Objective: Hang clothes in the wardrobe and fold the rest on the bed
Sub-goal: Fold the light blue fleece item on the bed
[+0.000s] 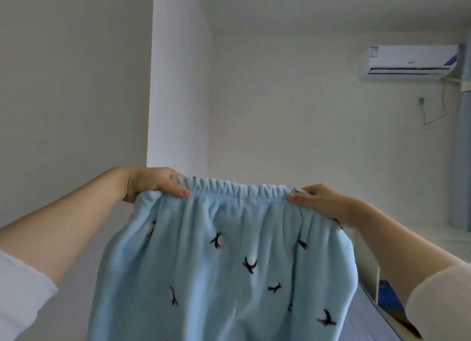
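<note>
With your left hand (150,181) and right hand (318,200) pinching the fleece pyjama trousers' (224,264) waistband ends in mid-air, keep it taut and level, then lower onto what seems the bed (367,323).

Head cam, faces fwd, close on hands (153,182).

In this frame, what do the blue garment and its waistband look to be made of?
Blue garment: likely soft fleece or plush, matte and fuzzy, hanging in thick rounded folds. Waistband: same fabric gathered over what looks like elastic, judging by tight even ruching.
</note>
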{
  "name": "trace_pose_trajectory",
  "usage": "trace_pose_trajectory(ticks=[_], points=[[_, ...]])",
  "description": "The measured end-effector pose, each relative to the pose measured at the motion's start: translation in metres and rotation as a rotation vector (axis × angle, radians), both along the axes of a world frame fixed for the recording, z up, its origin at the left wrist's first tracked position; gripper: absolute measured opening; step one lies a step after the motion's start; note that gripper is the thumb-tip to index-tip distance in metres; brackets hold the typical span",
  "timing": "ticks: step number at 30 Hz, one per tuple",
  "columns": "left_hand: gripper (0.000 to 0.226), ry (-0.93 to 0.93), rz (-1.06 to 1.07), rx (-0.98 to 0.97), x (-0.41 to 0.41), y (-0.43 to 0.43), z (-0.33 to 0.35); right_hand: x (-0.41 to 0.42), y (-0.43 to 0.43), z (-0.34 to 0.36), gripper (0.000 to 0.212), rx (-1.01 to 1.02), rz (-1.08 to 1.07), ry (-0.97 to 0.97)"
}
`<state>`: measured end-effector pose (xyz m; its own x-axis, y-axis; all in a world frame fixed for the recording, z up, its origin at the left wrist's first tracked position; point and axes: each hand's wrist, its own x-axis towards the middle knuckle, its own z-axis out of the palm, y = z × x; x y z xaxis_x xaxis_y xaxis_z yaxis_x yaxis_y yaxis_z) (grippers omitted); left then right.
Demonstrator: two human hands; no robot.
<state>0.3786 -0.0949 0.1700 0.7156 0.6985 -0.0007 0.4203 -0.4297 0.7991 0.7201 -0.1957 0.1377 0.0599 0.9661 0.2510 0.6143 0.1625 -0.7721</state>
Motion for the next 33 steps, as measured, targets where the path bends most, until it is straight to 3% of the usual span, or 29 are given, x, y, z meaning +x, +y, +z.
trace_pose_trajectory(ticks=[2,3,6,8,10,12,15,18,20,22,24,26,28,30,31,33], points=[[0.060,-0.152,0.028,-0.142,0.004,0.005,-0.014,0.002,-0.001,-0.007,0.042,-0.114,0.054,0.189],[0.057,-0.150,0.078,-0.161,0.009,0.007,-0.022,0.002,0.001,-0.011,0.043,-0.157,0.042,0.211],[0.023,-0.039,0.225,-0.103,0.030,0.010,-0.052,-0.007,0.011,-0.034,0.022,-0.248,-0.066,0.195],[0.014,0.014,0.212,-0.102,0.041,0.013,-0.072,-0.015,0.018,-0.051,0.009,-0.270,-0.094,0.205],[0.009,0.068,0.163,-0.122,0.048,0.015,-0.088,-0.019,0.021,-0.064,0.014,-0.289,-0.091,0.220],[0.004,0.204,0.129,-0.075,0.045,0.016,-0.097,-0.017,0.017,-0.067,0.011,-0.338,-0.067,0.158],[0.027,0.416,0.137,0.065,0.033,0.022,-0.103,-0.010,0.008,-0.064,0.017,-0.414,-0.053,0.029],[0.026,0.403,0.182,0.152,0.027,0.024,-0.101,-0.010,0.004,-0.064,0.023,-0.407,-0.092,-0.112],[0.012,0.268,0.211,0.139,0.029,0.024,-0.097,-0.013,0.003,-0.066,0.022,-0.437,-0.095,-0.194],[0.015,0.224,0.220,0.078,0.034,0.021,-0.095,-0.017,0.001,-0.066,0.024,-0.545,-0.068,-0.236],[0.013,0.368,0.207,0.012,0.041,0.016,-0.097,-0.022,-0.001,-0.066,0.030,-0.627,-0.079,-0.225],[0.021,0.443,0.247,-0.087,0.047,0.010,-0.101,-0.028,-0.001,-0.070,0.034,-0.641,-0.135,-0.098],[0.031,0.317,0.323,-0.248,0.052,0.004,-0.106,-0.032,-0.001,-0.073,0.034,-0.634,-0.141,0.084],[0.038,0.078,0.366,-0.419,0.062,-0.004,-0.108,-0.035,0.000,-0.072,0.034,-0.632,-0.100,0.258],[0.038,-0.032,0.389,-0.444,0.069,-0.008,-0.109,-0.038,0.001,-0.070,0.032,-0.619,-0.074,0.338],[0.030,-0.153,0.454,-0.289,0.088,-0.014,-0.109,-0.048,0.007,-0.066,0.036,-0.560,-0.028,0.462]])
